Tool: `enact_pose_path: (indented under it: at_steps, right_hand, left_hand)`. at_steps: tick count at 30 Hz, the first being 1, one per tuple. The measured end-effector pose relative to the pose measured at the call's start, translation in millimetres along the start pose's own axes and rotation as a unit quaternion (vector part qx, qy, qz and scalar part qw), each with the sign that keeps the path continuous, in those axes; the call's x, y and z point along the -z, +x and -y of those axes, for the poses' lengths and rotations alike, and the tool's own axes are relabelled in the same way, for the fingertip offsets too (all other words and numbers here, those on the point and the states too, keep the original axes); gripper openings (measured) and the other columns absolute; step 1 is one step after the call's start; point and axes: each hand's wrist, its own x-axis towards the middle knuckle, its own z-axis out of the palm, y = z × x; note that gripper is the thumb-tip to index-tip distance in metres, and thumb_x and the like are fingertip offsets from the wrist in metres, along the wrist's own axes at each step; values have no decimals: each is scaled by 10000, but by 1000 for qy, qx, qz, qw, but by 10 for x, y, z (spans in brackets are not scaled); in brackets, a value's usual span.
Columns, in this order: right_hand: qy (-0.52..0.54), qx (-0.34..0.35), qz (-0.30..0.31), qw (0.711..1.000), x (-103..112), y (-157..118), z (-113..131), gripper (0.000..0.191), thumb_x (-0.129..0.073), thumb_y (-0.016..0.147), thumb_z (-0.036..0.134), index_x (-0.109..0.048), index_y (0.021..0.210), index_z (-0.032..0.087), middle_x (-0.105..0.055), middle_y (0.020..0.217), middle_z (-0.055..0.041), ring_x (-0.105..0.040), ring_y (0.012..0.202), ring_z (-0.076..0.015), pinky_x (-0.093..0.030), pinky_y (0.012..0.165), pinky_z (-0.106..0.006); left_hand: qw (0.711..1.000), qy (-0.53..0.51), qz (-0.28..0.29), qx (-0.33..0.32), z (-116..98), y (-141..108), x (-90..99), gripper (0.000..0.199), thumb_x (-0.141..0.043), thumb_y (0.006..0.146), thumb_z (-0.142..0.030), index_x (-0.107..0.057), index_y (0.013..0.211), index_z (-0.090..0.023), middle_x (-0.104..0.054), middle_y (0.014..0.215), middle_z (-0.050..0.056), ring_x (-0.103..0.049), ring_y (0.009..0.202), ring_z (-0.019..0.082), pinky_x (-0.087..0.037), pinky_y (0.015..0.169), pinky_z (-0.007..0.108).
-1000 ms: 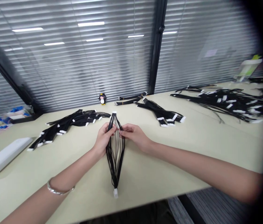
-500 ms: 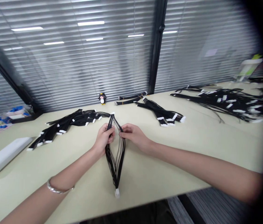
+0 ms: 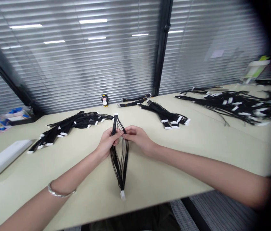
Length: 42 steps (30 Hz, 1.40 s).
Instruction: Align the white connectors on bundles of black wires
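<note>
A black wire harness with a white connector at each end stands out in front of me, its wires parted into two bunches. My left hand is closed around the left bunch, below the far connector. The right bunch is pinched between thumb and fingers of my right hand. Both thumb tips almost meet over the gap between the bunches. Toward me hangs the near white connector, close to the table's front edge. Fingers hide part of the wires.
Piles of similar harnesses lie to the left, in a smaller crossed bundle, and in a large heap at right. A penguin figurine stands by the blinds. A white device lies at far left.
My left thumb has moved right, toward the right fingertips, and the hands are closer together. The harness's near end has swung slightly right and up in view.
</note>
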Motion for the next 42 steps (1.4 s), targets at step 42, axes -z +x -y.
enact_pose_path:
  at_steps: [42]
  right_hand:
    - [58, -31, -19, 998, 10, -9, 42, 264, -704, 640, 302, -584, 807, 136, -611, 708, -26, -578, 671, -126, -428, 666, -274]
  left_hand:
    - [998, -29, -11, -48, 5, -1, 17, 224, -579, 734, -326, -476, 812, -143, -519, 774, 3, -540, 673, 57, -458, 669, 198]
